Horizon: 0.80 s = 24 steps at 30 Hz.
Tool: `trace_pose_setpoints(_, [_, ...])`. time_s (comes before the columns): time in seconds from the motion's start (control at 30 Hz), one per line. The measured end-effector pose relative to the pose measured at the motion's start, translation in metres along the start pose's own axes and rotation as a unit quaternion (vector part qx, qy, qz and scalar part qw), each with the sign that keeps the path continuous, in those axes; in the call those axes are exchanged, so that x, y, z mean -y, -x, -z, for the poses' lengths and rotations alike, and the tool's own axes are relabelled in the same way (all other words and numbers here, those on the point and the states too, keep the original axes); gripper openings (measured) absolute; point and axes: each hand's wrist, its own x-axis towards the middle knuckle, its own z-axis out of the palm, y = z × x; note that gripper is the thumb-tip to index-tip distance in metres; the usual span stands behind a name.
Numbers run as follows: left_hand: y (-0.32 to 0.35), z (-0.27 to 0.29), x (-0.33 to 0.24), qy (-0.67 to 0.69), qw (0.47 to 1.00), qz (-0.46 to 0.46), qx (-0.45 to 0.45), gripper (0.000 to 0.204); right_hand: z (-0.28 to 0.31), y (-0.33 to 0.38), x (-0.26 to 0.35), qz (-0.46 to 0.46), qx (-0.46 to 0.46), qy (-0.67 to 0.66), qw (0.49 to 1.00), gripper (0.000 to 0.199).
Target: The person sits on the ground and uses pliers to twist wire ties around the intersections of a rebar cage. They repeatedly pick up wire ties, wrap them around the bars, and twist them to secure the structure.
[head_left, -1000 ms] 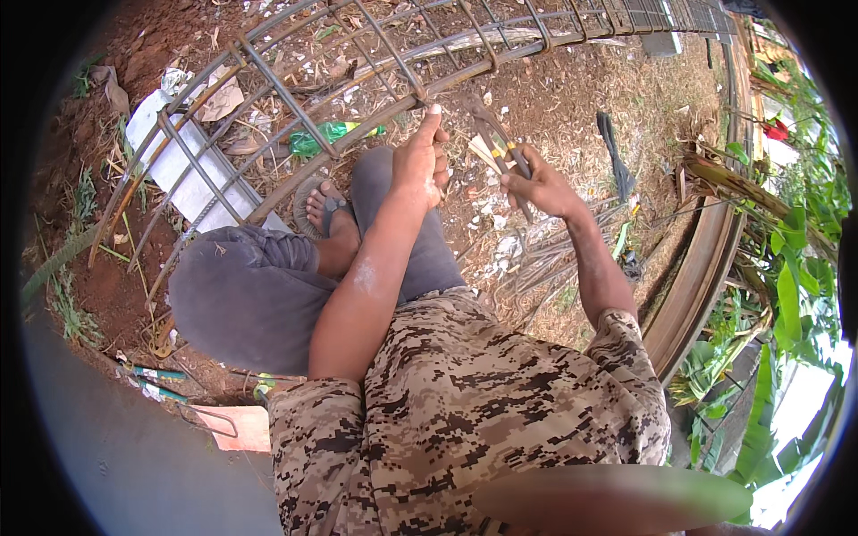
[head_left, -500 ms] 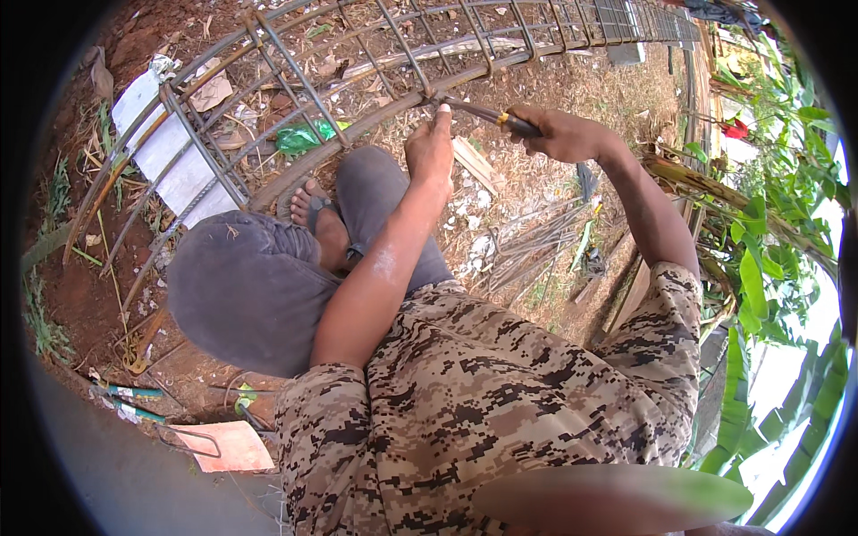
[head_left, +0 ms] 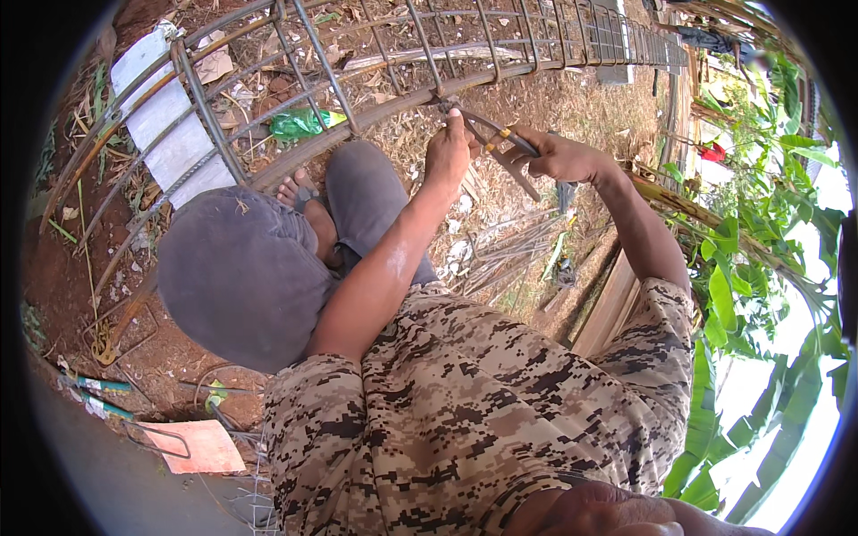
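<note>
In my right hand (head_left: 561,159) is a pair of pincers (head_left: 488,123) with dark handles and yellow bands. Its handles stand spread apart, my fingers around the upper one while the lower one slants down freely. The jaws meet a joint between a stirrup and the near long bar of a steel rebar cage (head_left: 393,109). Just below that joint, my left hand (head_left: 450,154) is closed with the thumb pointing up. Whatever its fingers pinch is hidden.
The cage curves across the far side. A green plastic bottle (head_left: 297,123) and a white sheet (head_left: 170,134) lie by it. Loose rods (head_left: 509,246) lie on the ground at right, near planks (head_left: 608,308). Banana leaves (head_left: 715,429) edge the right.
The pincers' handles have gone from together to spread, the lower one swinging down. My left hand stays at the same joint. The whole view has shifted slightly.
</note>
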Motion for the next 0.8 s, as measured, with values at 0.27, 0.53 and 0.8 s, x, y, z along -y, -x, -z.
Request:
trace_pose_setpoints(0.27, [0.004,-0.004,-0.005,0.032,0.999,0.014,-0.016,0.054,0.012,0.004,0.041,-0.142,-0.021,0.178,0.974,0.044])
trace_pose_setpoints(0.53, [0.017,0.001,-0.016,0.150,0.984,0.020,0.090,0.056,-0.061,0.011,0.012,-0.006,0.087,-0.638,0.765,0.032])
trace_pose_setpoints(0.8, [0.005,-0.059,-0.027,0.333,0.935,0.106,-0.064,0.029,-0.046,0.027,0.012,-0.094,-0.117,-0.212,0.966,0.055])
